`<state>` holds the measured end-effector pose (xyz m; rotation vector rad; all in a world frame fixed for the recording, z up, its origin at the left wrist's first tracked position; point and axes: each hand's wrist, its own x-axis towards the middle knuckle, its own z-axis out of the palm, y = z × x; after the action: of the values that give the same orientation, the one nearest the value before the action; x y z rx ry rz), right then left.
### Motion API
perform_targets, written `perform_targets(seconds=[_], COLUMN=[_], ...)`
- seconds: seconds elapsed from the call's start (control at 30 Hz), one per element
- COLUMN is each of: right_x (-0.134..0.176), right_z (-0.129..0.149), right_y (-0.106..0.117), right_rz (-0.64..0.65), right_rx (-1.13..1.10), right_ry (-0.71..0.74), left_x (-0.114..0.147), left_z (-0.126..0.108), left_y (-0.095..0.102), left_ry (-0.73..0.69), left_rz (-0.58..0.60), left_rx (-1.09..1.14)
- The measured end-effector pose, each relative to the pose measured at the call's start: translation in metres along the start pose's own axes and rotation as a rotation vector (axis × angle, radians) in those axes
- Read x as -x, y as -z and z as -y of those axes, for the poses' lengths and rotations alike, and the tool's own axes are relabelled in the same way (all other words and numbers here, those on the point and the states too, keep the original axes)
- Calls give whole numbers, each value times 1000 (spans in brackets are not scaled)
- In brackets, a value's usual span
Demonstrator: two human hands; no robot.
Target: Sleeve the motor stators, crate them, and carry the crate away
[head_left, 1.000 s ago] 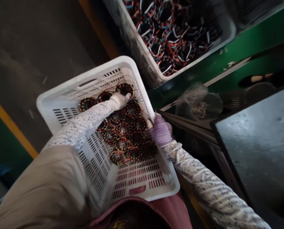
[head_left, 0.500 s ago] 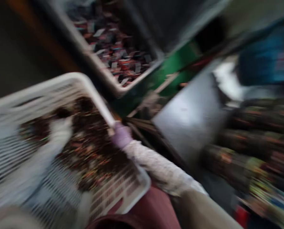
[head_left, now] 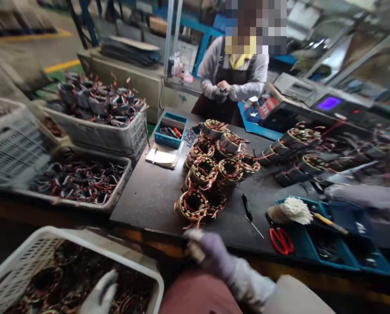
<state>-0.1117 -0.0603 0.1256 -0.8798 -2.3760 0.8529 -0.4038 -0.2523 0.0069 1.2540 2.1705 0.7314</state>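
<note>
My left hand [head_left: 101, 290], in a white glove, is inside a white plastic crate [head_left: 160, 279] at the lower left. Its visible fingers are stretched out over wire-wound motor stators [head_left: 44, 281], with none plainly gripped. At the table's front edge is my right hand [head_left: 213, 253], in a purple glove with pale fingertips. Those fingers look bent but are smeared by motion, so their grip is unclear. Just beyond it, several stators with copper windings [head_left: 191, 205] stand grouped and partly stacked on the dark table [head_left: 142, 196].
A screwdriver [head_left: 246, 207], red-handled scissors [head_left: 282, 240] and a blue divided tray [head_left: 332, 257] lie to the right. Farther back is a small blue bin [head_left: 171, 131] beside a notepad [head_left: 162, 157]. Filled crates [head_left: 121, 194] stand left. A co-worker [head_left: 234, 74] stands across the table.
The view has swung up and right, bringing the table into sight. My right hand has left the crate rim and is now by the table edge. My left hand is still in the crate.
</note>
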Motion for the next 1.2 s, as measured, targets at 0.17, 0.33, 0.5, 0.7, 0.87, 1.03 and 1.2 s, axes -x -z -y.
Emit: perform_targets(seconds=[0.17,0.33,0.5,0.7,0.87,1.03,1.2], right_x=[-73,-193,-265,-300,-310,-315,-320], right_z=[-97,-197,-252,-274,-278,-277,-273], right_y=[228,311,297,269,264,263,257], right_rz=[-474,84,543,652,713,758,834], right_rx=[377,592,808,823,794,805,842], right_ry=[-400,-344,-21,247,195,266,269], left_x=[-36,-94,-134,-199,-272,-309,-316], left_z=[-161,-299,-355,-388,-401,-400,-402], left_y=[-33,-38,-71,-92,-121,-137,-133], left_ry=[-79,-358,-473,-458,-490,-570,-667], left_rz=[-55,-113,-105,46,256,377,535], left_rx=[250,53,-225,-517,-738,-818,-824])
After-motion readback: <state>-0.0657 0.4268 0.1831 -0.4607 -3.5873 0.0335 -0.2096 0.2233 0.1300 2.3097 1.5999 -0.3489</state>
